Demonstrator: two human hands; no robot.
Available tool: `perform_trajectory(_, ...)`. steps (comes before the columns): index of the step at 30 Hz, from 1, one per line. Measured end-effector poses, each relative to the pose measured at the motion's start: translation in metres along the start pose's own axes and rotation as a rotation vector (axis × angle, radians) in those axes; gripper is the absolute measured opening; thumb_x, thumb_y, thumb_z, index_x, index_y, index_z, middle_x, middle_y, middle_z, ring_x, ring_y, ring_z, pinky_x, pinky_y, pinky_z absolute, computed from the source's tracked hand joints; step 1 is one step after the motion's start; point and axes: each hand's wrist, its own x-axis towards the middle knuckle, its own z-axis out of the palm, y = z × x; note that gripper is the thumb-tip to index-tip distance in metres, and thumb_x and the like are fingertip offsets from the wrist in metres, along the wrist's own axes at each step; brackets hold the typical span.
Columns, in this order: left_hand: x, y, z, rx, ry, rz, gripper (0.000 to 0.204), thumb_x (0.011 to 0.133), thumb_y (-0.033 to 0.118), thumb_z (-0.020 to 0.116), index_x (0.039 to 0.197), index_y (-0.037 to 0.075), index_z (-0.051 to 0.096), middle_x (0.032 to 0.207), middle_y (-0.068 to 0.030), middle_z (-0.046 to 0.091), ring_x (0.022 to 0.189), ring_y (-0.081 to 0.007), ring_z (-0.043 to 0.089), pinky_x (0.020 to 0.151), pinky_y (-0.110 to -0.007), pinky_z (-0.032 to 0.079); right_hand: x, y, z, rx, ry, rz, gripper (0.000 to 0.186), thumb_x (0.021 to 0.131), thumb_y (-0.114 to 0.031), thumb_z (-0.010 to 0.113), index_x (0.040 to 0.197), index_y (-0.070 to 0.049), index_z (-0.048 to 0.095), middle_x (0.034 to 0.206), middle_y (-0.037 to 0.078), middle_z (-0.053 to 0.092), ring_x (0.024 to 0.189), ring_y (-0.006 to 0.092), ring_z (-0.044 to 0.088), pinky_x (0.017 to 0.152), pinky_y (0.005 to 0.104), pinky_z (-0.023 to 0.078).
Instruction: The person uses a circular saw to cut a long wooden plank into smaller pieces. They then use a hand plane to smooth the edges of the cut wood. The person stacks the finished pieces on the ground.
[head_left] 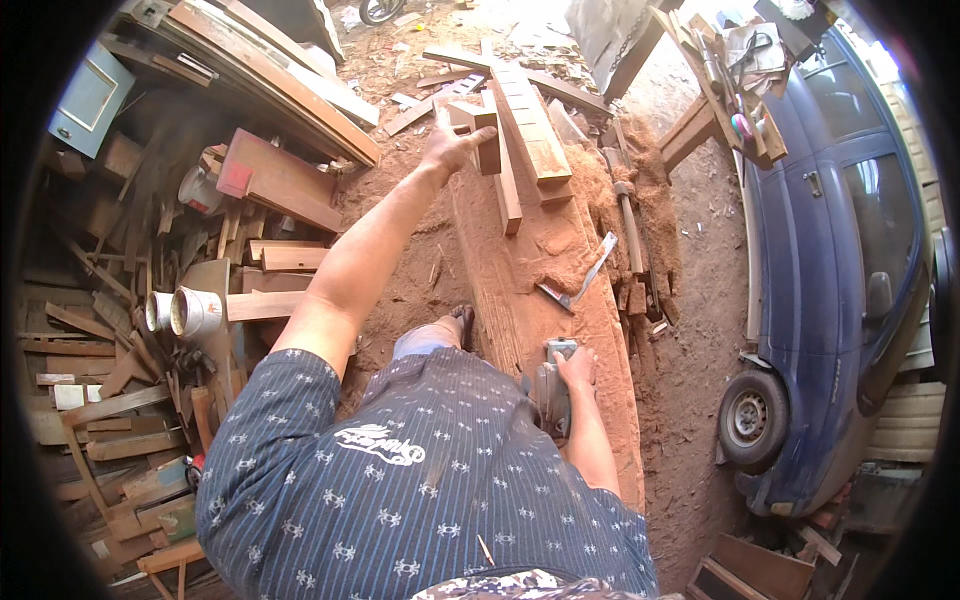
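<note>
My left hand (455,140) reaches far forward and grips a short wooden piece (488,155) at the far end of a sawdust-covered workbench (610,430). Beside it lie longer planks (535,140), some with square notches or marks along them. My right hand (577,368) is closed on the front grip of a grey power tool (552,400), probably a planer, low on the bench by my body. Between my hands a try square (570,300) rests in the shavings.
Stacked boards (280,70) and offcuts fill the left, with white buckets (198,312) among them. Tools (630,230) and sawdust line the bench's right side. A dark blue car (815,290) stands along the right, under a cluttered wooden rack (730,100).
</note>
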Motion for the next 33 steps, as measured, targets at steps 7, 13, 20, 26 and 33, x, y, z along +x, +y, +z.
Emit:
perform_trajectory(7, -0.032, 0.035, 0.002, 0.088, -0.116, -0.118, 0.116, 0.080, 0.040, 0.086, 0.162, 0.007, 0.010, 0.150, -0.0230, 0.049, 0.132, -0.0340, 0.054, 0.117, -0.046, 0.041, -0.030, 0.067, 0.011, 0.884, -0.055, 0.161, 0.060, 0.083, -0.044, 0.083, 0.112, 0.006, 0.068, 0.112, 0.016, 0.069, 0.095, 0.0229, 0.067, 0.087, 0.0355, 0.054)
perform_trajectory(13, -0.108, -0.050, 0.012, 0.587, -0.350, 0.100, 0.078, 0.093, 0.046, 0.071, 0.153, 0.009, 0.038, 0.153, -0.0130, 0.048, 0.137, -0.0287, 0.051, 0.116, -0.045, 0.043, -0.084, 0.072, 0.036, 1.126, -0.126, -0.003, 0.069, 0.084, -0.029, 0.085, 0.136, -0.002, 0.049, 0.105, 0.009, 0.066, 0.079, 0.0120, 0.064, 0.063, 0.0258, 0.054)
perform_trajectory(20, -0.164, -0.161, 0.053, 0.722, -0.384, 0.101, 0.075, 0.085, 0.037, 0.077, 0.145, 0.011, 0.040, 0.132, -0.0168, 0.052, 0.112, -0.0367, 0.064, 0.096, -0.048, 0.053, -0.085, 0.039, 0.016, 0.981, -0.056, 0.191, 0.030, 0.093, -0.033, 0.077, 0.093, -0.004, 0.066, 0.067, -0.001, 0.061, 0.054, 0.0088, 0.057, 0.050, 0.0256, 0.047)
perform_trajectory(26, -0.182, -0.225, 0.069, 0.720, -0.478, -0.033, 0.077, 0.087, 0.036, 0.075, 0.150, 0.022, 0.034, 0.129, -0.0182, 0.053, 0.102, -0.0406, 0.067, 0.090, -0.049, 0.055, -0.098, -0.039, -0.079, 1.103, -0.101, 0.191, 0.034, 0.102, -0.039, 0.062, 0.094, -0.006, 0.062, 0.072, 0.000, 0.060, 0.058, 0.0083, 0.057, 0.054, 0.0246, 0.047)
perform_trajectory(33, -0.170, -0.227, 0.012, 0.547, -0.504, 0.000, 0.077, 0.092, 0.038, 0.071, 0.155, 0.018, 0.030, 0.147, -0.0209, 0.045, 0.114, -0.0435, 0.063, 0.096, -0.049, 0.054, -0.071, -0.099, -0.089, 1.157, -0.144, 0.087, 0.038, 0.105, -0.044, 0.055, 0.095, -0.007, 0.057, 0.074, 0.000, 0.057, 0.059, 0.0071, 0.053, 0.051, 0.0242, 0.045)
